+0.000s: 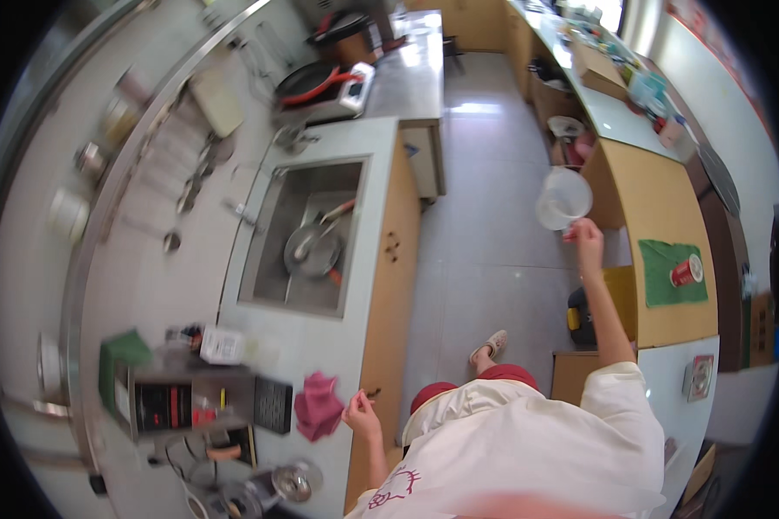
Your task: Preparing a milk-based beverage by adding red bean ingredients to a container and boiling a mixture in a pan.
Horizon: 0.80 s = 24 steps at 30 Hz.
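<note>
Out over the aisle floor, my right hand [586, 233] is closed on the near edge of a clear, round plastic container [564, 197]. A small red spot shows beside my fingers there; what it is I cannot make out. My left hand [363, 415] is down at the front edge of the left counter, its fingers curled together and nothing visible in them. Just left of it lies a crumpled dark pink cloth [318, 405] on the counter. Whether the fingertips touch the cloth, I cannot tell.
Left, a sink [264, 285] contains a frying pan [313, 249]. Beyond it, a red-handled black pan [307, 84] sits on a stove. Boxes, a rack and glassware crowd the near-left counter. Right, a green cloth [658, 290] bears a red-and-white cup [686, 271]. A dark bin [582, 316] stands below.
</note>
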Available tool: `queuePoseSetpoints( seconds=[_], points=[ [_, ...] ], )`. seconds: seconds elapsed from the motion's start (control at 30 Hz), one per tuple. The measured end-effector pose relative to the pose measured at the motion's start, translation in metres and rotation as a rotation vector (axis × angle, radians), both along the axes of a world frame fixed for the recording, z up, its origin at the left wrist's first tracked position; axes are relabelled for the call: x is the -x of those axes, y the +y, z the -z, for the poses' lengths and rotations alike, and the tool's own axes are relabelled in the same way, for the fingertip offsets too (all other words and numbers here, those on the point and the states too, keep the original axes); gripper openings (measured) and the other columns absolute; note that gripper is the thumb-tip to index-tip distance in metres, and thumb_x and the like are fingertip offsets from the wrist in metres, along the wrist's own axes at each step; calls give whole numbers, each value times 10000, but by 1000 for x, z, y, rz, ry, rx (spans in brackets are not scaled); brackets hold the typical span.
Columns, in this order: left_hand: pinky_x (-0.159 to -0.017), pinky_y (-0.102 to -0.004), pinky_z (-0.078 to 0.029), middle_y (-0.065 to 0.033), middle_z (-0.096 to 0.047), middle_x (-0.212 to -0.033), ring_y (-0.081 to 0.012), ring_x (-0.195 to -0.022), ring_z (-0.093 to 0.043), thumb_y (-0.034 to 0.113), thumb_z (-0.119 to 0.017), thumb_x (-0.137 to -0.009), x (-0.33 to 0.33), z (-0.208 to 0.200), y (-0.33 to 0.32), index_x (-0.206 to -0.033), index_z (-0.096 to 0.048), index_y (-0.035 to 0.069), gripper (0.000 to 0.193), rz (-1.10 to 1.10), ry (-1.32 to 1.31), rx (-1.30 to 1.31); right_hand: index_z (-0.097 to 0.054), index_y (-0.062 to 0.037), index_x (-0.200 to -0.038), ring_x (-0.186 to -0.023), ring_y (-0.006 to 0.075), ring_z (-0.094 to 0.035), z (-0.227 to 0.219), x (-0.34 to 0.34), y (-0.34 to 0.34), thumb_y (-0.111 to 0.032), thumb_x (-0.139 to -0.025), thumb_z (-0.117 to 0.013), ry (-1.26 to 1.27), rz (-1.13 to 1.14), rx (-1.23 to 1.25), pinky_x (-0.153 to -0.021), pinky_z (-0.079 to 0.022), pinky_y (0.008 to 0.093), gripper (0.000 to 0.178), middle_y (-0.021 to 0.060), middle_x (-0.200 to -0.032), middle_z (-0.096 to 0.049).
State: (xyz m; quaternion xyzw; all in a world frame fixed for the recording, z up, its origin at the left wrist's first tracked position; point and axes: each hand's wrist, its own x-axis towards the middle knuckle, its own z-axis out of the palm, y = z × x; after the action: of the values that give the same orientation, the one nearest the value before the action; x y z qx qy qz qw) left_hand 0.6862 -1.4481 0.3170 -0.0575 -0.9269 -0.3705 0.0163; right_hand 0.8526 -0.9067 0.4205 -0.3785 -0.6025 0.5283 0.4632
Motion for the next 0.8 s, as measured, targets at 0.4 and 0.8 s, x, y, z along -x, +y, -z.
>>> queuePoseSetpoints(
  seconds=[0.4,0.8],
  points=[
    [-558,-429,-408,-129,-554,-517,-330,-500,-536,388,-477,-930,-107,-10,-176,-601,-608,47,491,-562,-112,-124,-539,5,-740,-646,124,-573,20,274,-434,-195,-944,-460,35,-1184,321,-614,-499,256,296,54,-717,-557],
    [-556,-302,-437,-74,-617,-649,-153,-576,-570,333,-411,-965,-202,1,-196,-706,-599,21,446,-651,-379,-374,-575,19,-788,-580,101,-570,85,317,-638,-219,-923,-485,-297,-1434,-27,-553,-485,255,289,52,-684,-594]
  ],
)
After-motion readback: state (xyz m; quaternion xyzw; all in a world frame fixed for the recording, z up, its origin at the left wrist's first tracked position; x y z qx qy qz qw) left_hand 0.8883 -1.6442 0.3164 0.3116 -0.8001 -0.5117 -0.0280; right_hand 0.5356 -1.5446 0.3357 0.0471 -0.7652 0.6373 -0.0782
